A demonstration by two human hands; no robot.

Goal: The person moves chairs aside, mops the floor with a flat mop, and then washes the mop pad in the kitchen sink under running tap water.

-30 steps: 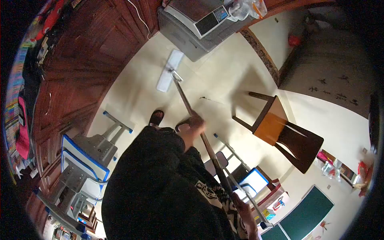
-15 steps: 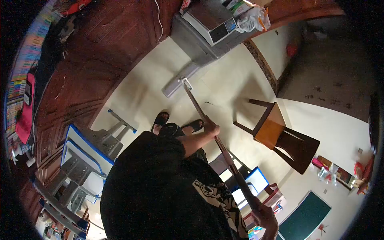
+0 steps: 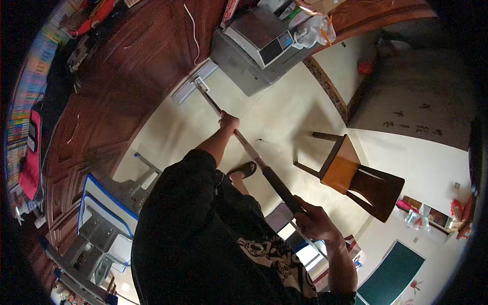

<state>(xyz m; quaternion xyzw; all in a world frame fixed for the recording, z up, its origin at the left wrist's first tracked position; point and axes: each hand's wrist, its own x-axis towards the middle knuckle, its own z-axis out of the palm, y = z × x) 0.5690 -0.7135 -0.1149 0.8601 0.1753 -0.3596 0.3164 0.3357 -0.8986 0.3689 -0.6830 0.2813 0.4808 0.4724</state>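
Observation:
A long-handled flat mop slants across the view, its pale rectangular head lying on the floor along the base of the wooden cabinets. My left hand is closed around the thin upper part of the pole, nearer the mop head. Lower down, my right hand grips the dark thick end of the handle. One foot in a dark sandal shows beneath the pole; the other is hidden behind my sleeve.
Dark wooden cabinets line the left. A grey box-shaped unit with a scale-like device on top stands ahead. A wooden chair is to the right, and a blue-edged desk and seat at left.
The mop head has moved forward and left, from open floor to the cabinet base. My left hand has moved forward and left; my right hand has moved up and forward with the handle.

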